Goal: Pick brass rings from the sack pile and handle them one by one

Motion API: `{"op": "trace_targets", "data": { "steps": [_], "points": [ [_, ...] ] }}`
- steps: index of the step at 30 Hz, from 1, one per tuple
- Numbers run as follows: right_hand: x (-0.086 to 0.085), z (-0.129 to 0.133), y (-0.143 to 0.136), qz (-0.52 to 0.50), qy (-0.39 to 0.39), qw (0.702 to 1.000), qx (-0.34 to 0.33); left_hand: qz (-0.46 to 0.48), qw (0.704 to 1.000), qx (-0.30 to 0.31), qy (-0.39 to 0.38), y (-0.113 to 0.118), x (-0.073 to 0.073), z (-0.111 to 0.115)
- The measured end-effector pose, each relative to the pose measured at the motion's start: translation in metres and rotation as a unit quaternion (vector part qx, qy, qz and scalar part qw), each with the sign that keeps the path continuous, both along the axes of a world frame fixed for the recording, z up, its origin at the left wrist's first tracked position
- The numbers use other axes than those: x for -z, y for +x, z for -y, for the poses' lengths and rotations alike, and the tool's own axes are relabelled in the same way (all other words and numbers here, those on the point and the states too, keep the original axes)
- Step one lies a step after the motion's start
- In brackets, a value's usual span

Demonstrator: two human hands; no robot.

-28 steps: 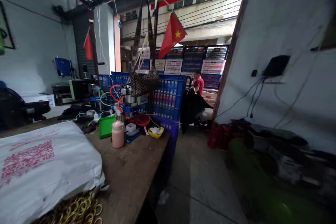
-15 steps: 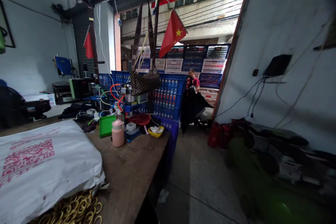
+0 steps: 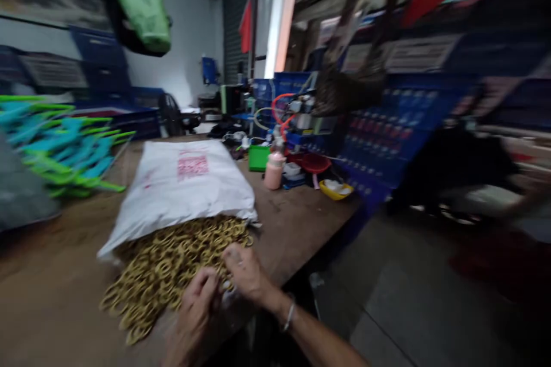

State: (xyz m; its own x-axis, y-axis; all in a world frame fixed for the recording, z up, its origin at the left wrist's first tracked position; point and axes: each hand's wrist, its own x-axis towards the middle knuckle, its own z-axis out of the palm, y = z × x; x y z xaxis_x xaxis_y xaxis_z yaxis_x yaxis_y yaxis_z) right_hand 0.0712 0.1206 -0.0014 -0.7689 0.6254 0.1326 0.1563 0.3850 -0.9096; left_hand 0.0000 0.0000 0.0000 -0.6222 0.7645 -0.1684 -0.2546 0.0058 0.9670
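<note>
— Which step is in hand?
— Brass rings (image 3: 172, 269), spilled from the white sack (image 3: 185, 183) onto the surface (image 3: 55, 292), are being sorted at the pile's near edge. The left hand (image 3: 193, 307) and right hand (image 3: 245, 272) are curled together; what is pinched is blurred and cannot be told.
— And next?
— Probably a single ring must be separated cleanly.

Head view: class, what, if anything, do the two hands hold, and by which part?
Cannot be told: both the left hand and right hand touch the pile of brass-coloured metal rings; blur hides any grip.

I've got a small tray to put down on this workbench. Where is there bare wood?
Bare wood shows on the table between the white sack and the yellow dish, and at the near left beside the brass rings. The far end around the pink bottle and green box is crowded. Both hands, left hand and right hand, work at the ring pile.
</note>
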Motion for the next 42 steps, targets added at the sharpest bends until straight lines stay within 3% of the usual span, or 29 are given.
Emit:
{"op": "trace_targets", "data": {
  "steps": [1, 5, 8, 14, 28, 35, 38, 42],
  "points": [
    [-0.002, -0.002, 0.001, 0.016, 0.047, 0.999, 0.01, -0.006, 1.0, 0.011, 0.005, 0.003, 0.0, -0.001],
    [0.0, -0.001, 0.008, 0.054, 0.19, 0.978, -0.068, 0.007, 1.0, -0.008, 0.025, 0.006, -0.001, -0.008],
    [0.003, 0.006, 0.011, 0.074, 0.236, 0.963, -0.104, 0.003, 0.999, -0.015, 0.033, 0.006, -0.002, -0.005],
    [0.006, 0.009, 0.007, 0.097, 0.282, 0.949, -0.104, -0.003, 0.999, -0.019, 0.033, 0.003, 0.001, -0.002],
    [-0.002, 0.015, 0.005, 0.194, 0.311, 0.928, -0.065, -0.044, 0.998, -0.035, 0.022, 0.002, 0.007, -0.001],
    [0.0, 0.013, 0.004, 0.214, 0.281, 0.929, -0.113, -0.11, 0.992, -0.05, 0.024, 0.001, 0.009, 0.003],
    [0.011, 0.0, 0.005, 0.26, 0.264, 0.925, -0.088, -0.095, 0.995, -0.011, 0.039, 0.01, 0.007, 0.013],
    [0.028, -0.03, 0.012, 0.307, 0.257, 0.916, 0.017, 0.044, 0.994, 0.076, 0.058, 0.018, 0.002, 0.021]
  ]
}}
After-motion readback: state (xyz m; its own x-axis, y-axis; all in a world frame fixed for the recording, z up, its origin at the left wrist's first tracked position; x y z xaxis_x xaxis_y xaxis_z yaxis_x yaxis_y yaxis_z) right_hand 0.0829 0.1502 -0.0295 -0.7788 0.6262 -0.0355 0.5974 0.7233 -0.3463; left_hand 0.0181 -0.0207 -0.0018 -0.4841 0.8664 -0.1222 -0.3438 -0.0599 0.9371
